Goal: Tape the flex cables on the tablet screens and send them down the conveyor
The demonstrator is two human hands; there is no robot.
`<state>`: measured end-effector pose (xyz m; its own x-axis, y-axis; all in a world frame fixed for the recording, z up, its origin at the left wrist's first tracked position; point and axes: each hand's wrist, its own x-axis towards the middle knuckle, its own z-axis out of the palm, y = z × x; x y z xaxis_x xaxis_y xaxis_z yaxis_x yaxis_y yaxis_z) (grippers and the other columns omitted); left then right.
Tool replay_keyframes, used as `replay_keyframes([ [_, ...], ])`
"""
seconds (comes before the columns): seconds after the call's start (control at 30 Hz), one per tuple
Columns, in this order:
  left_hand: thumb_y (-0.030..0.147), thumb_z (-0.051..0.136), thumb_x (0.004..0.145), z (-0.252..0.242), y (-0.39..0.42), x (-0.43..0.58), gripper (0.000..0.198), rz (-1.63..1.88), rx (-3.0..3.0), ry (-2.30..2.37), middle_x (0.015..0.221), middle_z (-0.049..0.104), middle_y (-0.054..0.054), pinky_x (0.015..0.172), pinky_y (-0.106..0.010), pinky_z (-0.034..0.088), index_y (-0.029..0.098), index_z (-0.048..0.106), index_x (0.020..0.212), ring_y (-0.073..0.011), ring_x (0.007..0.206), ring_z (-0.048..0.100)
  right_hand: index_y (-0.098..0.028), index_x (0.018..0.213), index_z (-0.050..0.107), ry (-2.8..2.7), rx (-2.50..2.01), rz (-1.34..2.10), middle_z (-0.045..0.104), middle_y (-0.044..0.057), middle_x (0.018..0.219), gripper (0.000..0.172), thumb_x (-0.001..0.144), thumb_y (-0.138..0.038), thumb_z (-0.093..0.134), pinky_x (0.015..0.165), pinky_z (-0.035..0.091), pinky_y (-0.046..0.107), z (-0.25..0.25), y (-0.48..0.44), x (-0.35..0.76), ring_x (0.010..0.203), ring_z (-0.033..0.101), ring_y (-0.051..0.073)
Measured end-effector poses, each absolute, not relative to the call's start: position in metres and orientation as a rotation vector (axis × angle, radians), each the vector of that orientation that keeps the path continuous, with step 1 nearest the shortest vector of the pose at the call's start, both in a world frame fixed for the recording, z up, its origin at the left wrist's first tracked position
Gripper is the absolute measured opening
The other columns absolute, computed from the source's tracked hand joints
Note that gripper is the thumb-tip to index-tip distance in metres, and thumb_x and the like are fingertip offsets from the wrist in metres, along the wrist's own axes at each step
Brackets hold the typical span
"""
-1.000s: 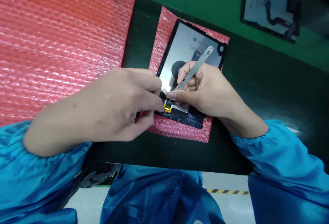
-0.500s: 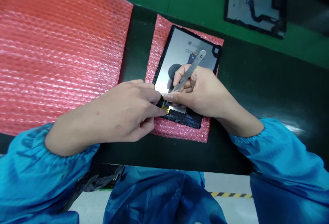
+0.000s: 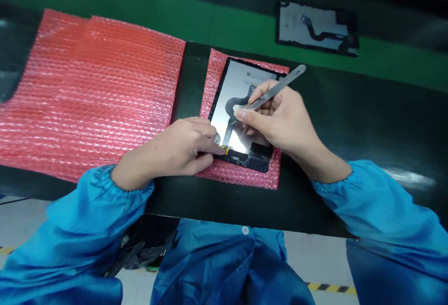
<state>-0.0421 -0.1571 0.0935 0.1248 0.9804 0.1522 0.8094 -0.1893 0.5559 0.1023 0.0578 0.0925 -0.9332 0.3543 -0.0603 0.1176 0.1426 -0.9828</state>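
Note:
A tablet screen panel (image 3: 219,109) with a silvery back and black frame lies tilted on a small sheet of pink bubble wrap (image 3: 259,180). My right hand (image 3: 285,114) pinches metal tweezers (image 3: 276,89), their tips low over the panel beside a dark flex cable (image 3: 232,106). A small pale round piece (image 3: 236,108) shows by my right fingertips; whether it is held I cannot tell. With the index finger stretched out, my left hand (image 3: 187,146) touches a yellow tab (image 3: 225,150) at the panel's lower edge. Its thumb is apart, and nothing shows in its grip.
Large sheets of red bubble wrap (image 3: 115,95) cover the bench on the left. Another screen panel (image 3: 290,27) with a dark flex cable lies at the back right, on a green strip (image 3: 241,20). The dark bench's front edge (image 3: 238,223) runs close to my body.
My right hand has drawn the tweezers up and away from the yellow tab. A black piece by my left fingers no longer shows there. The view has shifted, showing more of the left side.

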Motion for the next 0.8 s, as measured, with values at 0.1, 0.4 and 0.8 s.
replay_keyframes([
  [0.1, 0.02, 0.05, 0.104, 0.089, -0.157, -0.041, 0.036, 0.688, 2.092, 1.749, 0.084, 0.061, -0.006, 0.082, -0.036, 0.051, 0.019, 0.082, 0.122, -0.022, 0.082, 0.06, -0.022, 0.098, 0.06, -2.207, -0.497, 1.681, 0.066, 0.0, 0.076, 0.036, 0.091, -0.038, 0.091, 0.052, 0.057, 0.027, 0.103, 0.062, 0.126, 0.062, 0.068, 0.017],
  [0.4, 0.017, 0.048, 0.105, 0.075, -0.161, -0.025, 0.036, 0.626, 2.304, 1.918, 0.088, 0.061, -0.008, 0.081, -0.038, 0.051, 0.015, 0.08, 0.121, -0.0238, 0.084, 0.058, -0.022, 0.092, 0.067, -2.075, -0.641, 1.061, 0.07, 0.004, 0.078, 0.032, 0.087, -0.039, 0.093, 0.057, 0.058, 0.03, 0.08, 0.109, 0.204, 0.066, 0.071, 0.02],
  [0.8, 0.041, 0.068, 0.102, 0.061, -0.168, -0.012, 0.03, 0.898, 2.179, 2.037, 0.101, 0.063, -0.012, 0.086, -0.044, 0.053, 0.016, 0.078, 0.116, -0.0251, 0.092, 0.057, -0.021, 0.102, 0.08, -2.061, -0.549, 0.924, 0.076, 0.006, 0.089, 0.026, 0.098, -0.047, 0.079, 0.064, 0.058, 0.03, 0.057, 0.125, 0.21, 0.069, 0.071, 0.019],
])
